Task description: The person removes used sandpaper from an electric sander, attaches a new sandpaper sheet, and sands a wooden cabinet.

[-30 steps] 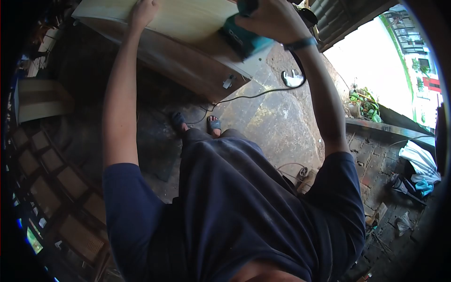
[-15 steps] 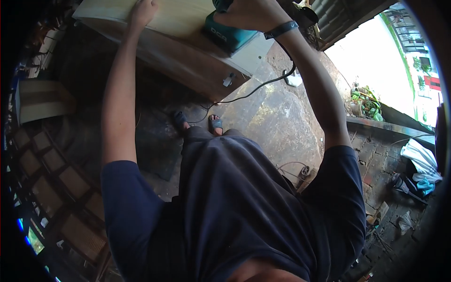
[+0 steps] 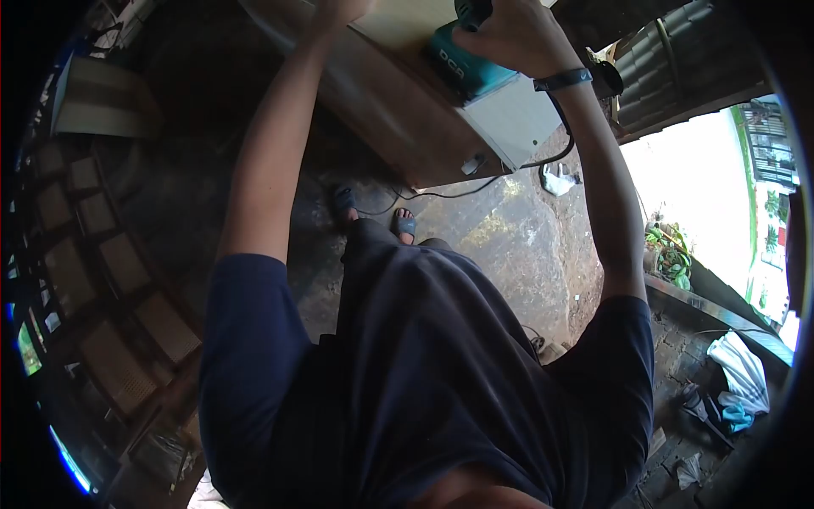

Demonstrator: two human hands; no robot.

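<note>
A wooden cabinet-like piece point(image 3: 407, 110) with a pale top lies across the upper middle, its near side brown and its right end white. My right hand point(image 3: 517, 38), with a dark band at the wrist, is wrapped round a teal power tool point(image 3: 466, 72) marked DCA, which rests on the pale top near the right end. A black cord point(image 3: 566, 140) runs from the tool down beside the piece. At the top frame edge my left hand point(image 3: 343, 8) is over the piece's near edge; its fingers are mostly cut off from view.
Slatted woven-panel furniture point(image 3: 106, 254) stands on the left, with a pale box point(image 3: 106, 97) above it. A white and dark animal point(image 3: 560, 180) lies on the floor beyond the cord. Plants point(image 3: 670, 254) and white cloth point(image 3: 739, 373) are at the right.
The view has turned, so the wooden piece appears further right. The tool moved left along the top earlier, and now sits near the right end. My left hand is closer to the frame's top edge.
</note>
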